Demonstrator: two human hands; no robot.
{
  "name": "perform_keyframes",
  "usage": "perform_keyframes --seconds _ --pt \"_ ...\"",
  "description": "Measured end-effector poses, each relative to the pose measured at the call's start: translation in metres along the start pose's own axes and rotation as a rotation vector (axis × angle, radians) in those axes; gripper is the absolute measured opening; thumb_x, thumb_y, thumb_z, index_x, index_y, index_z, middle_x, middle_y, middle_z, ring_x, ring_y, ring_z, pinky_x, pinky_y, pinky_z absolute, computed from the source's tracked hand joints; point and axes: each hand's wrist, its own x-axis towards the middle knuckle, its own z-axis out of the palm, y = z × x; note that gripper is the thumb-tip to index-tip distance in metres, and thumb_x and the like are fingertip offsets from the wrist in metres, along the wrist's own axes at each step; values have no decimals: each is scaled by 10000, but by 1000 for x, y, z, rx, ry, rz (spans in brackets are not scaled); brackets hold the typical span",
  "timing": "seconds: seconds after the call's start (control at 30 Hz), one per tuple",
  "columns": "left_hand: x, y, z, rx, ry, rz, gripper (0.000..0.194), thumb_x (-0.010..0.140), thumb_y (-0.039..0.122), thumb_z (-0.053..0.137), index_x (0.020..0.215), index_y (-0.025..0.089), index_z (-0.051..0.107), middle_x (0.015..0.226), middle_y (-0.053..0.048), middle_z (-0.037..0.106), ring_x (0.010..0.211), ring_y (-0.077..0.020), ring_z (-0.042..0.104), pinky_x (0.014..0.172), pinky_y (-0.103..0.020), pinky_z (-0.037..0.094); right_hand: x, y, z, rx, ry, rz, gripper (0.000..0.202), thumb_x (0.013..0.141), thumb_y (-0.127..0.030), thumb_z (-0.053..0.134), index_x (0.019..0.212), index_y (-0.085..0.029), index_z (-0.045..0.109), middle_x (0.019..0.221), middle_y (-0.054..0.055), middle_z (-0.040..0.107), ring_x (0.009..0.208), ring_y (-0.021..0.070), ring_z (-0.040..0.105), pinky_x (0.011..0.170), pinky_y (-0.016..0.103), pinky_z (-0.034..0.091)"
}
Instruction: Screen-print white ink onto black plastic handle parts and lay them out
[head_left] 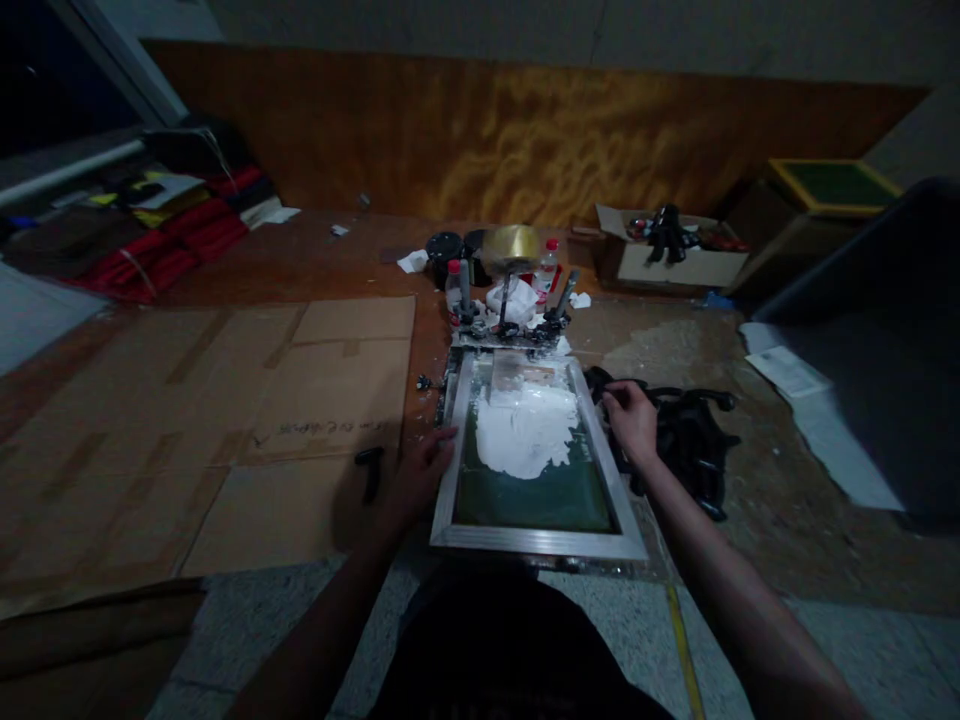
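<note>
While hands [634,426], apart, flank the rectangular metal frame [536,540], grip unclear, glossy paste [521,440] whitens.

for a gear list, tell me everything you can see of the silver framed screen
The silver framed screen is rectangular, with a grooved, metallic-looking border around a dark green panel. Uneven white paste covers much of the panel's middle and far part; the near part shows green. It lies roughly flat before a dark clamp-like mount. The left hand seems to touch its left edge; the right hand is at its right edge, contact unclear.
</note>
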Motion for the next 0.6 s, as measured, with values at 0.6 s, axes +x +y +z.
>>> perform_keyframes --seconds 0.6 --pt "6 -61 33 -38 -75 -92 521 874 352 542 1351 140 546 1155 -131 720 997 -249 686 941 -396 517 -37 -86 19 -205 -813 -807 222 806 -98 546 944 -208 681 968 52 704 942 200 620 747 260 423"
